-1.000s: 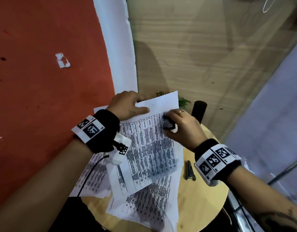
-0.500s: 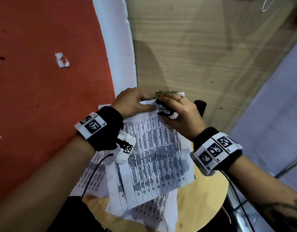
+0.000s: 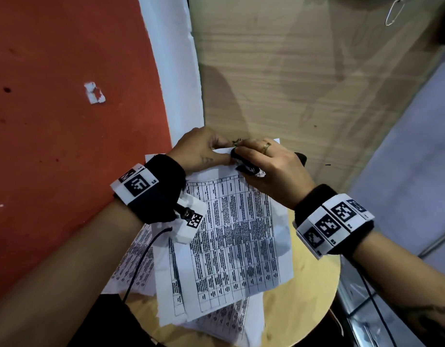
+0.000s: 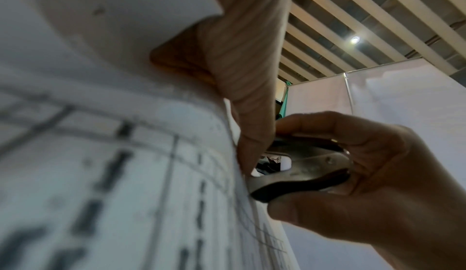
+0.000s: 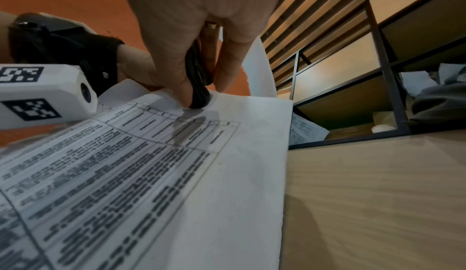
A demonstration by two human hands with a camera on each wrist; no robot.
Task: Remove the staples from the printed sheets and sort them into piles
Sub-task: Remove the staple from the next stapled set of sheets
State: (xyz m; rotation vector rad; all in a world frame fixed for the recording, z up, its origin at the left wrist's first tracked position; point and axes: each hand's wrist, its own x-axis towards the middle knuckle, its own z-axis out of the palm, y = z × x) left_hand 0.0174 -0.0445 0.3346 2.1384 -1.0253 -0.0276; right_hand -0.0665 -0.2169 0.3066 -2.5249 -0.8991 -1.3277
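Note:
A stapled set of printed sheets (image 3: 231, 236) with dense tables is lifted off the round wooden table (image 3: 311, 291), its lower edge hanging over other sheets. My left hand (image 3: 203, 151) pinches the top corner of that set (image 4: 141, 154). My right hand (image 3: 269, 166) grips a black and metal staple remover (image 3: 244, 162), whose claws (image 4: 297, 166) meet the sheets' top edge right beside my left thumb (image 4: 252, 114). In the right wrist view the staple remover (image 5: 199, 79) presses on the printed sheets (image 5: 176, 174). The staple itself is hidden.
More printed sheets (image 3: 131, 261) lie spread on the table under the lifted set, some hanging over the near edge (image 3: 224, 324). A black cylinder (image 3: 301, 157) and a small green plant (image 3: 236, 141) stand behind my hands. A red wall (image 3: 66, 121) is on the left.
Both hands have risen with the stapled set, away from the table. The staple remover moved from the sheet's right part up to the top corner by my left fingers.

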